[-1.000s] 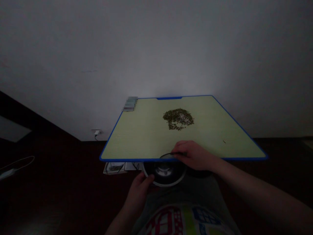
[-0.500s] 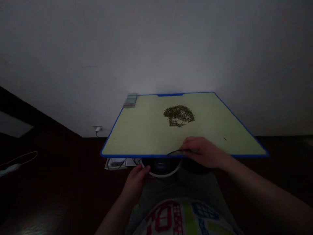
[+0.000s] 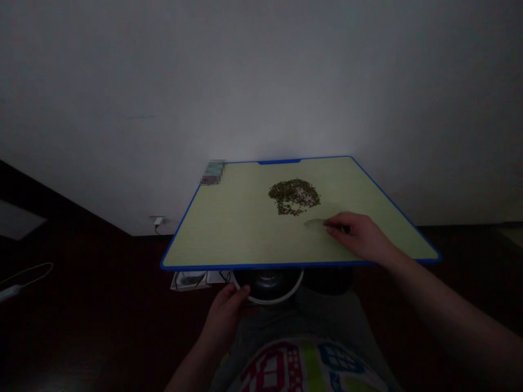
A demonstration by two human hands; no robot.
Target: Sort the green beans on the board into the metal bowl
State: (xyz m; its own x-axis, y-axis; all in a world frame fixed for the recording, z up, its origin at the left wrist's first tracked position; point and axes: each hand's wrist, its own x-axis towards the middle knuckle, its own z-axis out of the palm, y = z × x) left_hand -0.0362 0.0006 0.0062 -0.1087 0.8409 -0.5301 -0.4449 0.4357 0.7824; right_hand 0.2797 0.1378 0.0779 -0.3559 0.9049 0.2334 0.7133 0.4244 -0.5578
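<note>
I count one table (image 3: 229, 228), one heap (image 3: 288, 190) of small brown bits on it, too many to number, and one thin tool (image 3: 314, 221) over it. The right hand (image 3: 353, 231) above the table and left hand (image 3: 229, 305) below its front edge make two hands; there, one bowl (image 3: 278, 301). Left of the table: one plug (image 3: 158, 221), one white cord (image 3: 41, 265).

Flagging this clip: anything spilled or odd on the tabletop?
Small brown pieces lie loose on the tabletop with no container around them; whether spilled or placed deliberately, I can't tell. The patch at the tabletop's far left corner is pixelated, hiding what's there.
</note>
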